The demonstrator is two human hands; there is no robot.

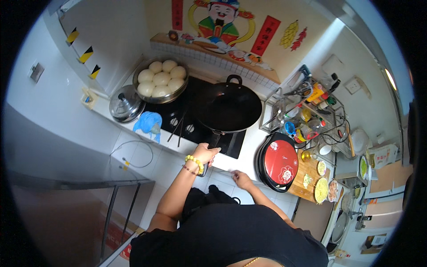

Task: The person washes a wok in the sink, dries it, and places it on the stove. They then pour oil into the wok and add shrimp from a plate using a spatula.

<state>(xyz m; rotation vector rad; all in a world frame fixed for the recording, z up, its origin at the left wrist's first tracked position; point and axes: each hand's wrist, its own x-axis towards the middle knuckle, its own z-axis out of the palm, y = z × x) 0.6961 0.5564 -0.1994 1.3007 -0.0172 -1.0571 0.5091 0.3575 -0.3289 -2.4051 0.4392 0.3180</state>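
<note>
A black wok (228, 106) rests on the right side of the black glass hob (233, 143). My left hand (204, 155) is closed around the wok's long handle, at the counter's front edge. Nothing shows in my right hand (243, 180), which hangs in front of the counter, slightly blurred; its fingers are partly curled. On the hob's left part, a steel steamer pan (170, 97) holds several round white buns (161, 79). A pair of dark chopsticks (181, 128) lies across the hob's front edge. Inside the wok I see only its dark surface.
A glass lid (125, 104) and a blue cloth (148, 122) lie at the left. To the right stand a red electric griddle (281, 162), a wire rack (267, 116) with bottles, and a wooden board (305, 167) with chopped food. Beyond it is a bowl of yellow shreds (321, 190).
</note>
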